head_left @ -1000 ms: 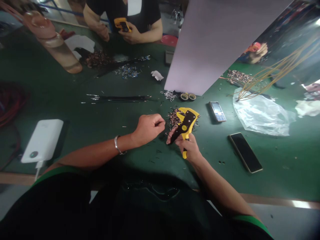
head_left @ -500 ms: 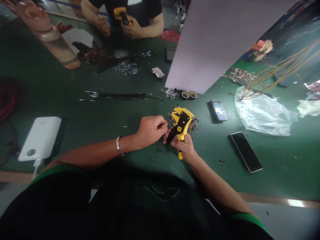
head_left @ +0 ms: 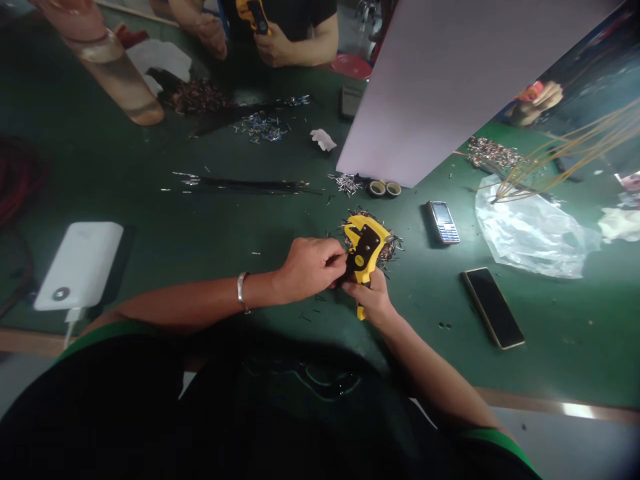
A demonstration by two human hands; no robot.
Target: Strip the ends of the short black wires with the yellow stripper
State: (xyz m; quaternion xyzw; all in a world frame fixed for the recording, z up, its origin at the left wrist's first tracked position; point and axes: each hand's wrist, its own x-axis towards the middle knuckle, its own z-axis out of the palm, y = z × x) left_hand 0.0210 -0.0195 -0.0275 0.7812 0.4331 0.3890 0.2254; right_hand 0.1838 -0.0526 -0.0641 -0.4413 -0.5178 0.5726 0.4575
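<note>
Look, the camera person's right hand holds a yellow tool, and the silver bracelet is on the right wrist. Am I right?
Not quite: the silver bracelet is on the left wrist, as the head view shows. The right hand does hold a yellow tool.

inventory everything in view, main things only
tool: 1, yellow-black, centre
clippings: pile, coppery, behind tool
wire bundle: 1, black, left
panel: 1, pale, top
tape rolls: 2, dark, by panel
bits: many, silver, beside tape rolls
phones: 2, black and silver, right
bag: 1, clear, right
bottle: 1, pinkish, top-left
power bank: 1, white, left
table: 1, green, throughout
coworker: 1, black-clad, top
far tool: 1, yellow-black, top
left hand: 1, bare, centre
right hand: 1, bare, holding tool
</note>
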